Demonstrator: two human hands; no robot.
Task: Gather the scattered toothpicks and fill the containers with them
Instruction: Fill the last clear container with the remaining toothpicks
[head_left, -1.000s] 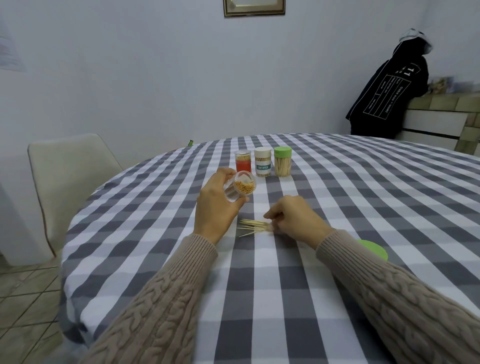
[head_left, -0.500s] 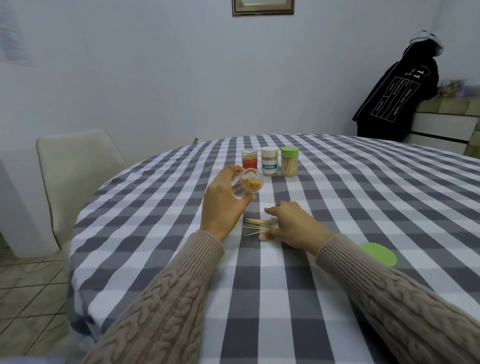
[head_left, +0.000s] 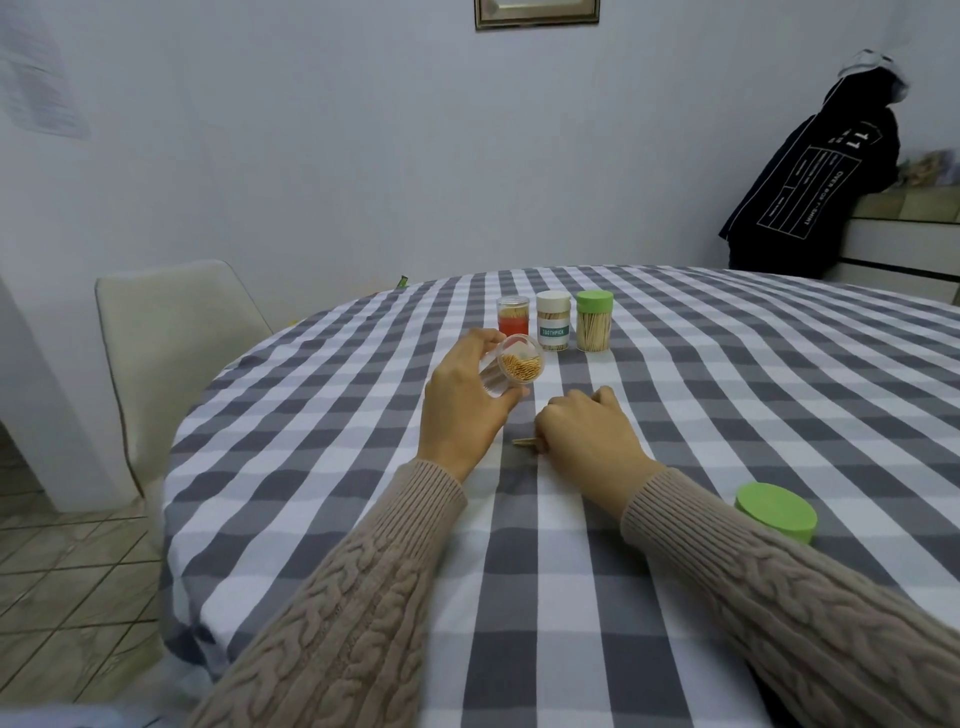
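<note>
My left hand (head_left: 465, 405) holds a clear open container (head_left: 511, 371) tilted on its side, its mouth facing me and partly filled with toothpicks. My right hand (head_left: 587, 436) rests on the checked tablecloth (head_left: 727, 395) with its fingers curled over a small bunch of toothpicks (head_left: 524, 442); only their left ends stick out. Three more containers stand upright further back: a red-based clear one (head_left: 512, 317), a white-lidded one labelled TOOTHPICK (head_left: 554, 321) and a green-lidded one (head_left: 594, 321).
A loose green lid (head_left: 775, 512) lies on the table by my right forearm. A beige chair (head_left: 166, 332) stands at the table's left edge. A dark jacket (head_left: 810, 182) hangs at the back right beside a white counter.
My right hand has closed over the loose toothpicks, which lay spread out beside it before; now only their tips show. The left hand keeps the container in about the same place.
</note>
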